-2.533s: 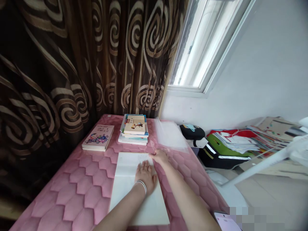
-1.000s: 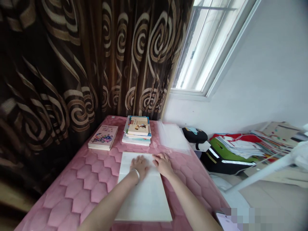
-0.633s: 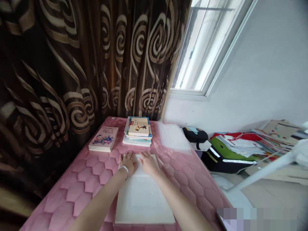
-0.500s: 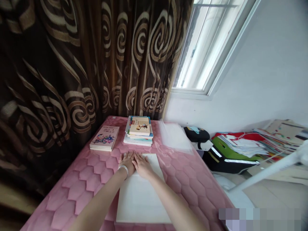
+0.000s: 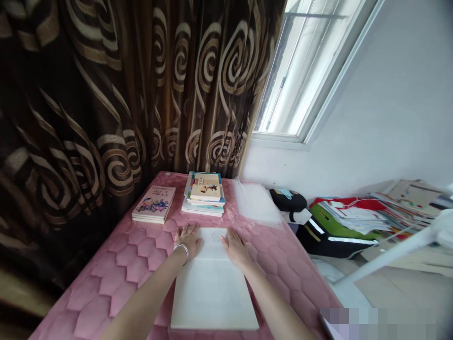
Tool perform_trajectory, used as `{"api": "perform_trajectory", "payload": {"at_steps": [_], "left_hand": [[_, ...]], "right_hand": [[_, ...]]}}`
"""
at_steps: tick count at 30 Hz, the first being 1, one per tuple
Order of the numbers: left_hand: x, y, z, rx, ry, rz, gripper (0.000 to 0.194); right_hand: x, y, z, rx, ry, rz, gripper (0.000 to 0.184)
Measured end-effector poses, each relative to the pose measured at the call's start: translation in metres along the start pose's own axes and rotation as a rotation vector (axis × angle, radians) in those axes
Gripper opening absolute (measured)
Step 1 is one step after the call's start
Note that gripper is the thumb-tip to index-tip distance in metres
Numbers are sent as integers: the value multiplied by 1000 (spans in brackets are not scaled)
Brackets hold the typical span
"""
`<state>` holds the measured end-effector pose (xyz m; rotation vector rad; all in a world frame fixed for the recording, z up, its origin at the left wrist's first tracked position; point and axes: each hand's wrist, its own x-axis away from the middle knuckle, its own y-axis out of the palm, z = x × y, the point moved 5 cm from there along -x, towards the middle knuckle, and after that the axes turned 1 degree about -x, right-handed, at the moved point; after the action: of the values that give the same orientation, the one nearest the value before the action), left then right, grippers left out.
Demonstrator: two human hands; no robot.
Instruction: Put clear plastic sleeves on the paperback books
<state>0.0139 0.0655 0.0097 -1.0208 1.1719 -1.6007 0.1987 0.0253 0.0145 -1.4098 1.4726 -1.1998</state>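
A white book lies flat on the pink quilted mattress, its long side running away from me. A crease crosses its upper part, and small print shows on the section beyond. My left hand, with silver bangles at the wrist, rests flat on the upper left edge, fingers stretched out. On the upper right edge lies my right hand, its fingers extended and pointing away. Neither hand grips anything. The palms hide parts of both side edges.
Beyond the hands sit a pink book stack, another pile of books and clear plastic sheets. A patterned curtain hangs behind. To the right are a black-and-green bag, papers and a white stand arm.
My right hand has slid rightward, away from my left hand, to the book's right edge, uncovering the printed section. My left hand has stayed almost in place.
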Motion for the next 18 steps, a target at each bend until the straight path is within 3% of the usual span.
{"api": "perform_trajectory", "payload": {"at_steps": [5,9,11,13,15,18], "left_hand": [[-4,-12,7,-40,18,46,46],[-16,-22,14,-81,21,70,30],[-23,-25,17,-93,11,76,33],[-29,-27,19,-90,-1,74,36],[-34,-29,18,-65,-8,62,35],[-40,-31,15,21,17,37,35]], "right_hand": [[69,4,12,-14,-154,161,56],[142,13,-4,69,-611,204,49],[166,20,-16,133,-844,275,46],[178,25,-23,186,-977,419,38],[179,29,-27,218,-1010,562,33],[175,30,-31,259,-1001,633,29]]}}
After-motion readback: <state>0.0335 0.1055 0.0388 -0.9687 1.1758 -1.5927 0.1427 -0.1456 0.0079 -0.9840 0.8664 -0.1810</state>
